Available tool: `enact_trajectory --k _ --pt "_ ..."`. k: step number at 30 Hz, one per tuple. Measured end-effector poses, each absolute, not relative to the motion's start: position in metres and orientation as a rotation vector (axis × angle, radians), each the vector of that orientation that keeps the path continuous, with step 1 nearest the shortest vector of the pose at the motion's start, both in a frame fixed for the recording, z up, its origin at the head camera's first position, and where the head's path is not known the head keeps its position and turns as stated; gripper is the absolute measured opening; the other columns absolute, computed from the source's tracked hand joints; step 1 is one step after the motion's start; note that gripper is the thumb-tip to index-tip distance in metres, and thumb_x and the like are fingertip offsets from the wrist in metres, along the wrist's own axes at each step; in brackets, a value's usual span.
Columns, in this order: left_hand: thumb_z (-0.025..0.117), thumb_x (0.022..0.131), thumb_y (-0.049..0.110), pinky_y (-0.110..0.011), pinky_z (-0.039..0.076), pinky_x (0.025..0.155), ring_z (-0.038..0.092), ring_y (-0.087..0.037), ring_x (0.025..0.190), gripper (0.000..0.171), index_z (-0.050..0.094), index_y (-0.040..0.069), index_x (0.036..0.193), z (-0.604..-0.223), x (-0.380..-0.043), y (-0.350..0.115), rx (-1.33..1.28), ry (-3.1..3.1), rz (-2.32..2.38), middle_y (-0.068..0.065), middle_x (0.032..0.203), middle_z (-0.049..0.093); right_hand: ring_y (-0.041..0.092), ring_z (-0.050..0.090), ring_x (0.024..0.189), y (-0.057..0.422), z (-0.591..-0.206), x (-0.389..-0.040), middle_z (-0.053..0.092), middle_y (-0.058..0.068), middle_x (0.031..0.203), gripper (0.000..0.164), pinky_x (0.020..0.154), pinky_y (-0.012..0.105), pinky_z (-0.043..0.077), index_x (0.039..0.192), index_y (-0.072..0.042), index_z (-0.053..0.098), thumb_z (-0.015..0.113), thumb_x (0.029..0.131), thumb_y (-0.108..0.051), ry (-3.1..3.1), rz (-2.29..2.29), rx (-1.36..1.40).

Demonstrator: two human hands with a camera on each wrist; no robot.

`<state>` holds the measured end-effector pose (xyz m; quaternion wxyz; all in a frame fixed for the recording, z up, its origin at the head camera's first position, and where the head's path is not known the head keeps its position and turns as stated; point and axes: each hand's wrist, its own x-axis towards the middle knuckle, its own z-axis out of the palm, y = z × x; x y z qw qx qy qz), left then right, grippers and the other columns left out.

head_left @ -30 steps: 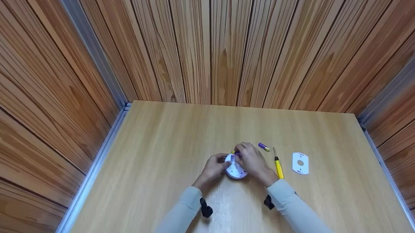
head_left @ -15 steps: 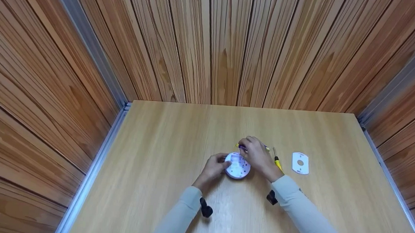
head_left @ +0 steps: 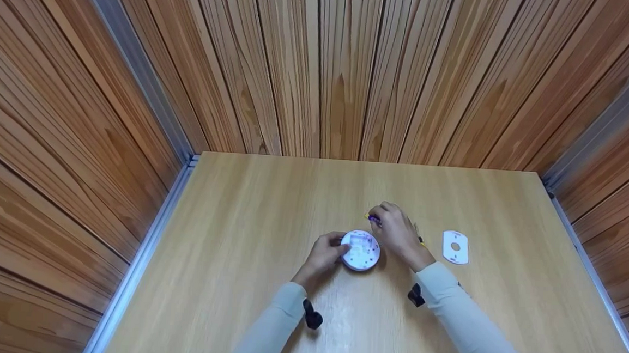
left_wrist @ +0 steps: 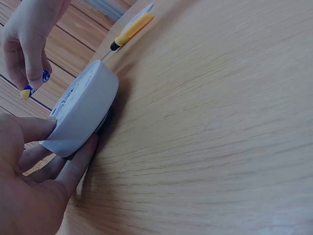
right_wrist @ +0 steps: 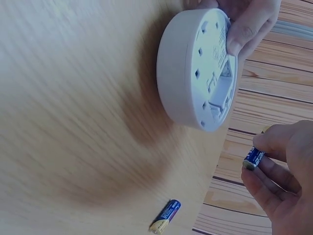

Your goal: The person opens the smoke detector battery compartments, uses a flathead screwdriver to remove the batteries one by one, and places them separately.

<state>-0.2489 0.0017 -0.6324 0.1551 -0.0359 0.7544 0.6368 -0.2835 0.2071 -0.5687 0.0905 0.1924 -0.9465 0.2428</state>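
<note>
My left hand (head_left: 323, 256) grips the edge of a round white device (head_left: 363, 258), thumb on its face and fingers beneath. The device is tilted above the table, and its face shows small holes and a recessed battery compartment (right_wrist: 224, 90) with no battery visible inside. Beyond the device's far right side, my right hand (head_left: 397, 232) pinches a blue battery (right_wrist: 253, 157) with a yellow end between thumb and fingers, apart from the device. Another blue battery (right_wrist: 167, 214) lies on the table; in the head view the right hand hides it.
A screwdriver with a yellow handle (left_wrist: 133, 30) lies behind the right hand, mostly covered in the head view. To its right is a flat white plate (head_left: 460, 254) with a central hole. Wood-panelled walls (head_left: 345, 69) border the table (head_left: 235, 221) at the back and sides.
My right hand has moved away from the device, up and to the right, taking the battery with it and uncovering the compartment. The left hand stays in place on the device.
</note>
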Motion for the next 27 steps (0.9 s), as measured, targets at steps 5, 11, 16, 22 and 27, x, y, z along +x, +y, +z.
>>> enact_trajectory --k 5,11,16,22,27 --pt "0.068 0.104 0.016 -0.031 0.057 0.096 0.065 -0.016 0.112 0.037 0.067 0.009 0.14 -0.63 -0.251 0.002 -0.154 2.155 1.763 -0.006 0.126 0.07 0.034 0.07 0.108 0.214 -0.568 -0.286 0.07 0.016 0.113 0.021 0.094 0.049 0.062 0.119 -0.001 0.075 0.075 0.098 -0.006 -2.85 0.737 0.54" --pt "0.067 0.105 0.017 -0.036 0.055 0.104 0.064 -0.017 0.116 0.038 0.066 0.014 0.143 -0.627 -0.251 0.002 -0.2 2.123 1.739 -0.003 0.13 0.069 0.036 0.069 0.108 0.223 -0.57 -0.293 0.07 0.019 0.114 0.021 0.094 0.05 0.061 0.119 0.001 0.074 0.073 0.098 -0.003 -2.852 0.744 0.541" --pt "0.067 0.105 0.017 -0.036 0.055 0.105 0.065 -0.017 0.115 0.037 0.066 0.014 0.142 -0.627 -0.25 0.002 -0.211 2.123 1.746 -0.002 0.129 0.069 0.038 0.069 0.108 0.232 -0.574 -0.298 0.07 0.02 0.113 0.022 0.094 0.052 0.06 0.118 0.002 0.073 0.074 0.096 -0.001 -2.856 0.738 0.521" --pt "0.069 0.104 0.016 -0.03 0.058 0.092 0.064 -0.017 0.111 0.037 0.067 0.011 0.141 -0.629 -0.249 0.002 -0.183 2.139 1.768 -0.006 0.128 0.069 0.039 0.07 0.106 0.24 -0.583 -0.303 0.07 0.021 0.111 0.018 0.093 0.053 0.06 0.114 0.004 0.073 0.073 0.096 0.0 -2.872 0.698 0.476" --pt "0.068 0.105 0.017 -0.029 0.058 0.089 0.065 -0.017 0.11 0.038 0.066 0.013 0.142 -0.628 -0.249 0.001 -0.177 2.14 1.753 -0.006 0.13 0.068 0.04 0.07 0.107 0.247 -0.588 -0.306 0.07 0.022 0.113 0.019 0.093 0.053 0.06 0.116 0.004 0.073 0.073 0.098 -0.002 -2.921 0.695 0.429"
